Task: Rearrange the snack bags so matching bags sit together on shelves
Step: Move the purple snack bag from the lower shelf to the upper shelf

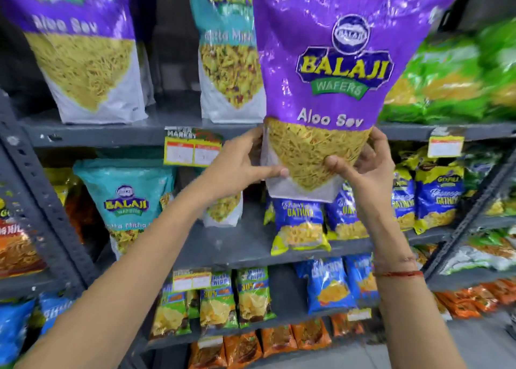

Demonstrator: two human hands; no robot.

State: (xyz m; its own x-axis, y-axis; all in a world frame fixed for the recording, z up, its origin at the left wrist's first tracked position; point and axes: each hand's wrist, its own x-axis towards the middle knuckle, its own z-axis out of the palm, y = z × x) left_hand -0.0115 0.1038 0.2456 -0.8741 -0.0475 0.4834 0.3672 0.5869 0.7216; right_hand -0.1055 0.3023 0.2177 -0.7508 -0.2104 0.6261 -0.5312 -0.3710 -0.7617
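A large purple Aloo Sev bag (pixel 343 70) is held upright in front of the upper shelf (pixel 111 134). My left hand (pixel 240 167) grips its lower left corner and my right hand (pixel 363 170) grips its lower right side. A matching purple Aloo Sev bag (pixel 81 50) stands on the upper shelf at the left. Between them, partly hidden by the held bag, stands a teal Khatta Mitha bag (pixel 226 61). Another teal bag (pixel 125 201) sits on the shelf below at the left.
Green bags (pixel 452 75) fill the upper shelf's right end. Blue and yellow Gathiya packs (pixel 298 223) stand on the middle shelf (pixel 240 246). Chip packs (pixel 251 296) and orange packs (pixel 279 343) fill lower shelves. Price tags (pixel 192 148) hang on the shelf edge. A grey upright (pixel 42 195) stands at left.
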